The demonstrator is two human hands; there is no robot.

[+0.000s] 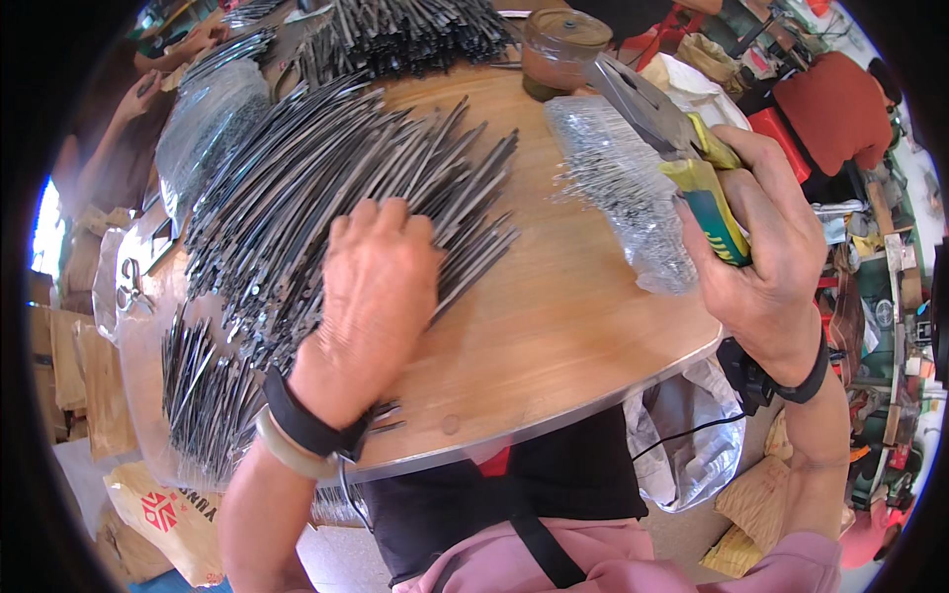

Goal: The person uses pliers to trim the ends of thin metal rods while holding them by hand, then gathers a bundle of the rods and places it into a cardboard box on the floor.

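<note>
A large heap of thin dark metal strips (282,183) covers the left half of the wooden table (554,326), most of them lying at a slant. My left hand (379,272) rests on the heap's right side, with its fingers curled down around some strips; the fingertips are hidden. Raised over the table's right side, my right hand (776,252) grips combination pliers (647,109) by their yellow and green handles. Their jaws point up and to the left, and nothing shows between them. Beneath the pliers lies a clear plastic bag (652,247) of thin silvery pins (598,163).
More strips (405,35) are piled at the far edge, beside a round jar (563,44). Plastic wrap (213,124) lies at the far left, with scissors (131,282) nearer. Another person's hand (138,99) shows beyond. A silvery bag (692,435) hangs below the table edge.
</note>
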